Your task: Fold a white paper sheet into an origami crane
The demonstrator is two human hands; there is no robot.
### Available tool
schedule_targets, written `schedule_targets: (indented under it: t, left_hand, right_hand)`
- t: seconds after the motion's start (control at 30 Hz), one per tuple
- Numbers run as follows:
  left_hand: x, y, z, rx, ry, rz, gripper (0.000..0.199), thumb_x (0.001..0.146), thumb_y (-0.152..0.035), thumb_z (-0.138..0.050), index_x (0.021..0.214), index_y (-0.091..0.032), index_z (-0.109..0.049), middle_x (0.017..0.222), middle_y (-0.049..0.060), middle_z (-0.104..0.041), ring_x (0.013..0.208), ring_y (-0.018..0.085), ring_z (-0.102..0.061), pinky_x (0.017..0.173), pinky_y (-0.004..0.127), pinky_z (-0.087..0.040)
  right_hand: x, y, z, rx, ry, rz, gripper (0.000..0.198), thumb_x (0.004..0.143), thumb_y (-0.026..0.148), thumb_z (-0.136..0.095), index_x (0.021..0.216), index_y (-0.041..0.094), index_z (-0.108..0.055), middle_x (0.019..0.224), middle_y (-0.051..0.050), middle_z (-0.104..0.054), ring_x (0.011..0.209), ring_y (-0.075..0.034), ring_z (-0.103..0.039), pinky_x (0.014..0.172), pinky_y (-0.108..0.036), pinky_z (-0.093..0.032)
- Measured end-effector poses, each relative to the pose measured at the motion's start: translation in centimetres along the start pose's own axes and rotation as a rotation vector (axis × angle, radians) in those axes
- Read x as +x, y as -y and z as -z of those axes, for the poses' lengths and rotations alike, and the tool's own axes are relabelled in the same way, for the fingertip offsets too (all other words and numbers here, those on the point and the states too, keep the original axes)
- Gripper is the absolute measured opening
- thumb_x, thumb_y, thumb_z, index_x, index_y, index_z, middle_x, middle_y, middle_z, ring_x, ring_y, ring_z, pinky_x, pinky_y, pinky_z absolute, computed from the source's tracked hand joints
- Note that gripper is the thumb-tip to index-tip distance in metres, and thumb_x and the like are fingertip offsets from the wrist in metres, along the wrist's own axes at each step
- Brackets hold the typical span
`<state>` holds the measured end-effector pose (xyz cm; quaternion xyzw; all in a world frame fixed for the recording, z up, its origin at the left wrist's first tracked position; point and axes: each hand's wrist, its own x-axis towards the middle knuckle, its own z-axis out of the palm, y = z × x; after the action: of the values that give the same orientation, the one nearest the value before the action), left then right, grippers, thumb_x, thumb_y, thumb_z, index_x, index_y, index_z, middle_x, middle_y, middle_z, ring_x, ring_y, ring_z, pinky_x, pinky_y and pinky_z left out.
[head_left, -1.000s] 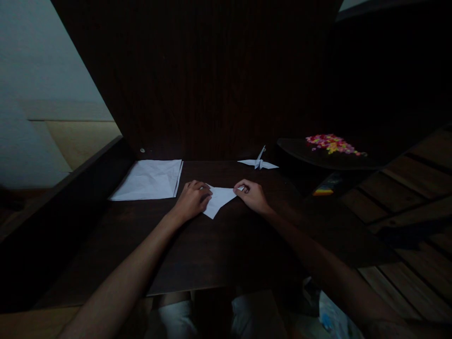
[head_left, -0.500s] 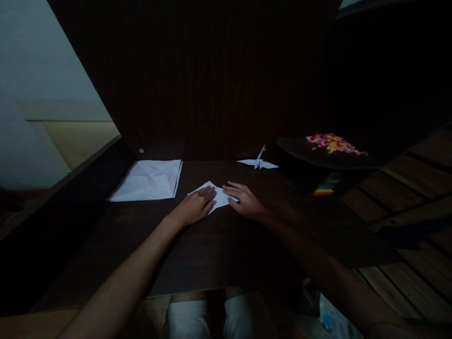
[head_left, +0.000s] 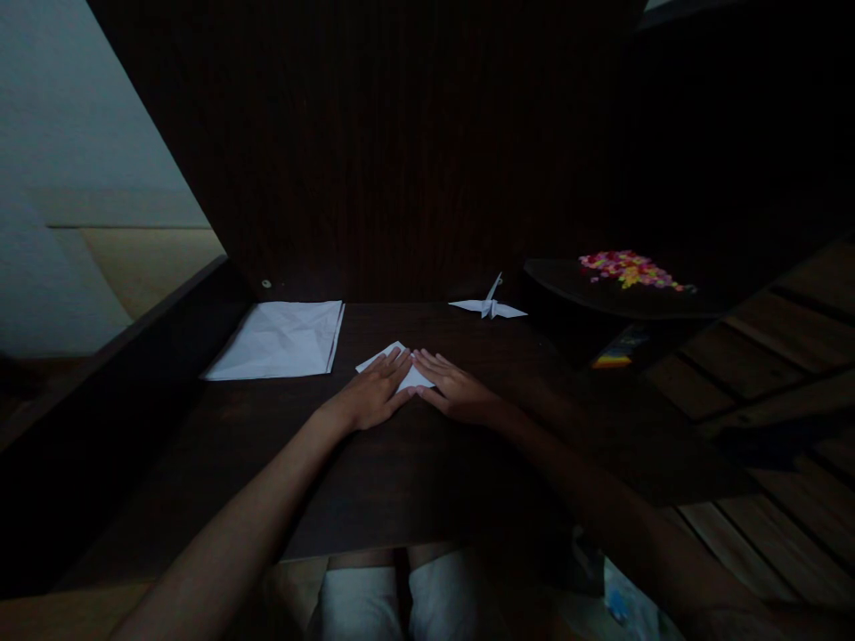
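Observation:
A small folded piece of white paper (head_left: 415, 377) lies on the dark wooden desk (head_left: 401, 481), mostly covered by my two hands. My left hand (head_left: 375, 390) rests flat over its left side, fingers stretched out. From the right, my right hand (head_left: 455, 386) lies flat on the other side, its fingers extended too. The fingertips and thumbs of both hands meet near the paper's middle. A pointed corner shows above my left fingers. Behind my right hand stands a white origami crane (head_left: 490, 308) with its wings spread.
A stack of white paper sheets (head_left: 277, 340) lies at the back left, beside the low side panel (head_left: 134, 383). At the right, a raised curved shelf (head_left: 561, 280) bears a pile of small pink, red and yellow pieces (head_left: 628, 269). A tall dark panel (head_left: 401, 151) closes the back.
My right hand has slid left and now touches my left hand over the paper. My left hand has stayed nearly in place, pressing flat, and less of the paper shows.

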<state>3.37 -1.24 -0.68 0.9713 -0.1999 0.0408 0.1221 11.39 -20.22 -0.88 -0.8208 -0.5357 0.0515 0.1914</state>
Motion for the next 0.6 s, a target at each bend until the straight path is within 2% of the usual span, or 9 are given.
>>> schedule_targets:
  t: [0.23,0.37,0.6]
  left_hand:
    - [-0.23,0.05,0.28,0.054,-0.028,-0.022,0.066,0.092,-0.054,-0.027,0.141,-0.01,-0.026,0.147,0.017,-0.028,0.138,0.026,-0.02,0.111,0.04,-0.022]
    - [-0.16,-0.07,0.54,0.093,-0.032,-0.027,0.06,0.093,-0.049,-0.03,0.137,-0.008,-0.034,0.144,0.019,-0.034,0.136,0.026,-0.027,0.109,0.039,-0.028]
    - [-0.12,-0.37,0.75,0.132,-0.067,-0.048,0.051,0.095,-0.039,-0.03,0.132,-0.005,-0.04,0.138,0.02,-0.043,0.133,0.026,-0.033,0.108,0.038,-0.031]
  right_hand:
    - [-0.22,0.14,0.48,0.004,0.028,0.0,0.063,0.091,0.04,-0.038,0.144,0.01,-0.021,0.15,-0.012,-0.017,0.14,-0.022,-0.012,0.115,-0.044,-0.014]
    - [-0.26,0.15,0.53,0.026,0.01,0.003,0.061,0.09,0.037,-0.042,0.142,0.01,-0.026,0.149,-0.012,-0.019,0.14,-0.022,-0.014,0.115,-0.044,-0.015]
    - [-0.21,-0.37,0.12,0.002,-0.112,0.043,0.055,0.084,0.024,-0.048,0.137,0.015,-0.039,0.145,-0.01,-0.032,0.137,-0.022,-0.025,0.113,-0.046,-0.024]
